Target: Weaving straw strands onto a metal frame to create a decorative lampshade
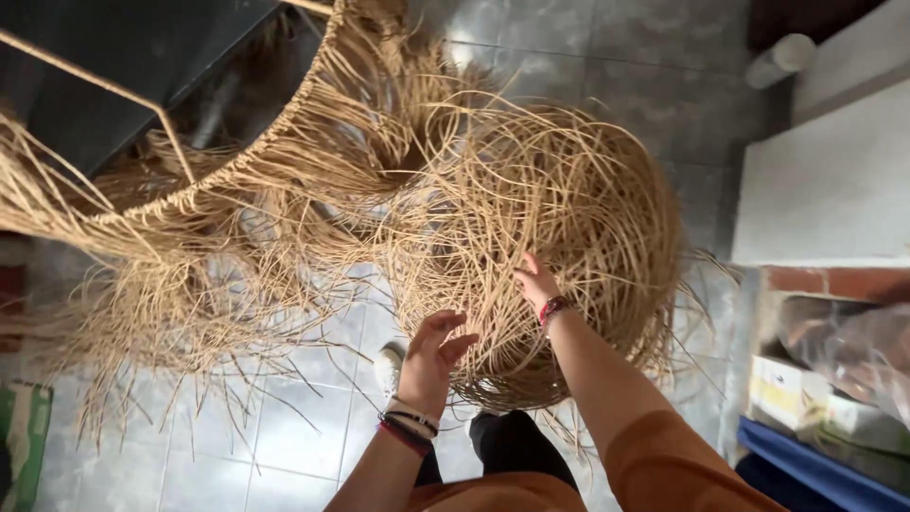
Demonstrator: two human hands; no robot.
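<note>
Hanging at centre, the big tangled ball of straw fibres point(550, 237) fills your view; your right hand point(536, 282) presses open-fingered into it at five o'clock, your left hand point(431, 356) hovers open at seven.

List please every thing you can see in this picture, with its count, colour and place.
fibre ball: one, tan, centre, loose round tangle of strands
fringed frame: one, tan, upper left, long strands hanging down
floor: grey tiles, below
roll: one, white, top right
ledge: one, white, right
bags: clear plastic, right, count unclear
boxes: pale, lower right, count unclear
shelf edge: one, blue, bottom right
mat: one, green, bottom left
left hand: fingers spread at the ball's lower edge, bracelets on wrist
right hand: fingers in the ball's strands, red bracelet
</note>
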